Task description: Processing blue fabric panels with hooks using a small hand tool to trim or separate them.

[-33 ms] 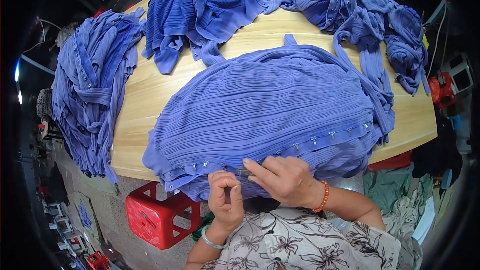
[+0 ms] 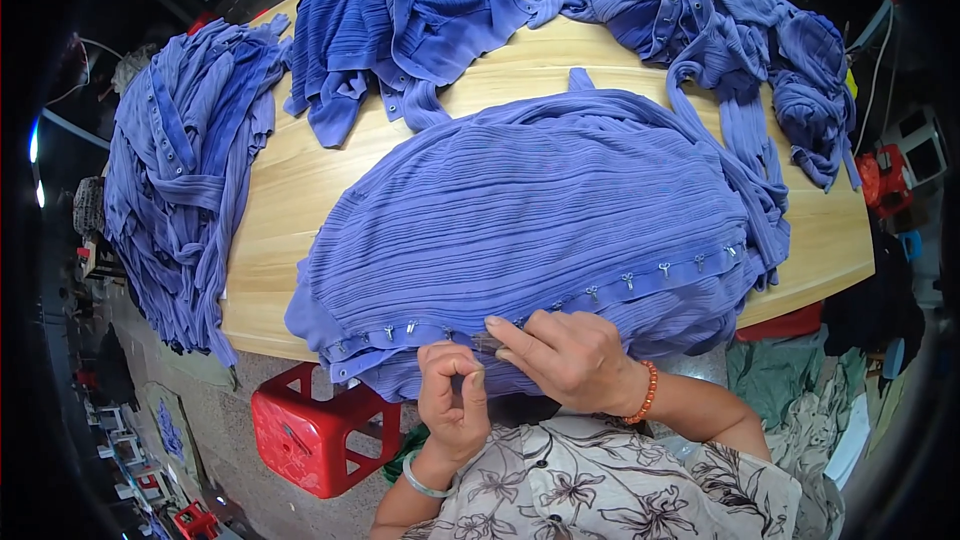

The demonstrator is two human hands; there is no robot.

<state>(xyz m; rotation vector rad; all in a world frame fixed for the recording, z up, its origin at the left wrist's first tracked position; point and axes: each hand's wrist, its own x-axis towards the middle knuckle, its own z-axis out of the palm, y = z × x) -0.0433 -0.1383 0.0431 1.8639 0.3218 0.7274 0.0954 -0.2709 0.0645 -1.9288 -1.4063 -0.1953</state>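
A blue-purple ribbed knit garment is spread over the table in front of me. Along its near band runs a row of small metal hooks. At that band my left hand is closed, with its fingers curled and their tips at the cloth edge. What it grips is hidden. Just to its right my right hand bends over the band, thumb and fingers pinched together. A thin, shiny bit shows by its fingertips, too small to name. The cloth under both hands is partly covered.
More blue-purple garments with eyelets lie in heaps: a left pile, a back pile and a right pile. They rest on a pale wooden table. A red plastic stool stands below its front left edge. Green cloth lies at right.
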